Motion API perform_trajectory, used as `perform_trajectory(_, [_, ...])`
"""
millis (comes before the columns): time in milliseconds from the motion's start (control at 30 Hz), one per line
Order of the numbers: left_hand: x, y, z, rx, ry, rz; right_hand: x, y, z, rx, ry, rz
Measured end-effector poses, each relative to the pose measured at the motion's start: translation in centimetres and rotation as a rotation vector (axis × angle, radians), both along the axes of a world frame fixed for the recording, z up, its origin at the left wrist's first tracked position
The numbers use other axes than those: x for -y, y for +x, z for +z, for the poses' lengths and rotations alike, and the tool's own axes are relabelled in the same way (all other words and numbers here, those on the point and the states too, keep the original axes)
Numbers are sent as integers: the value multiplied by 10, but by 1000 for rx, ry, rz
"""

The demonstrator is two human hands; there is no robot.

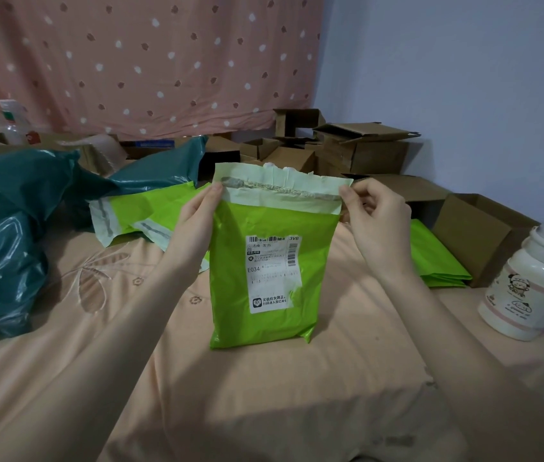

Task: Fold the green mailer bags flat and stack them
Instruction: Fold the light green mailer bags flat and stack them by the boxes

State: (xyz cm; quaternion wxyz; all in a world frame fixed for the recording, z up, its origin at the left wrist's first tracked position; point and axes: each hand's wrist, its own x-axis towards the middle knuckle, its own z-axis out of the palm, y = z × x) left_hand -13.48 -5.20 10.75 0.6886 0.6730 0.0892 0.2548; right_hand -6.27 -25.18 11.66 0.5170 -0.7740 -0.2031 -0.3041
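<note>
Green mailer bag (pixel 264 278) stands upright at the frame centre, lower edge on the peach bedsheet (pixel 264 395), probably to line it up for folding. Left hand (pixel 197 221) and right hand (pixel 377 221) each pinch one top corner. Folded green bags (pixel 437 261) lie at right, likely the stack.

Our two hands raised, each pinching at a top corner

Our left hand (pixel 199 216) reaches up from the lower left on a bare forearm, thumb toward us and fingers behind, its grip closed on the left corner of the green mailer bag (pixel 264 278). Our right hand (pixel 379 216) comes in from the lower right, back of the hand facing us, fingers curled, thumb and forefinger pinching the right corner. Both hands sit level, well apart.
</note>
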Motion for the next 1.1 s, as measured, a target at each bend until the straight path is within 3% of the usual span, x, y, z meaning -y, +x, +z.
perform_trajectory(267, [-2,0,-1,11,-13,-22,5,0,0,-69,78,39])
perform_trajectory(667, [0,-1,-2,28,21,-44,-4,-6,-5,151,-274,-148])
perform_trajectory(1100, [0,-3,-5,35,16,-70,-2,2,-11,60,-153,-54])
